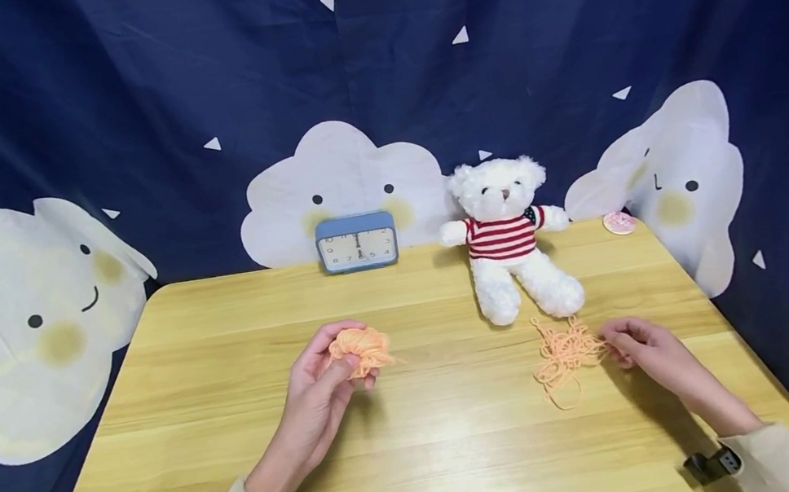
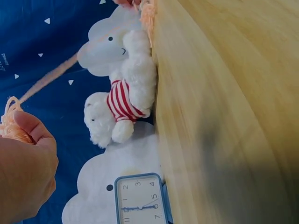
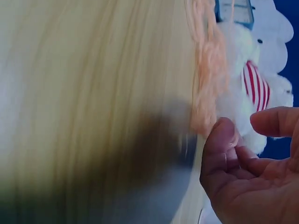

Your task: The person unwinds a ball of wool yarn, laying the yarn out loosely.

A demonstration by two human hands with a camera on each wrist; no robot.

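Observation:
A small bundle of peach yarn (image 1: 363, 350) is gripped in my left hand (image 1: 319, 390), raised above the table with the thumb across its front. Toward the right, my right hand (image 1: 650, 350) has curled fingers and pinches the edge of a loose heap of the same yarn (image 1: 566, 356), whose loops spread below the bear's feet. A blurred strand (image 2: 51, 77) runs from the bundle toward the right hand in the left wrist view. Seen from the right wrist, one fingertip (image 3: 223, 133) overlaps the heap, while another finger stands apart from it.
A white teddy bear (image 1: 502, 237) in a striped shirt sits at the back of the wooden table (image 1: 449, 452), right behind the loose yarn. Left of it stands a blue clock (image 1: 357, 242). A pink round disc (image 1: 619, 223) lies near the back right corner. Dark blue curtain (image 1: 400, 48) surrounds the table.

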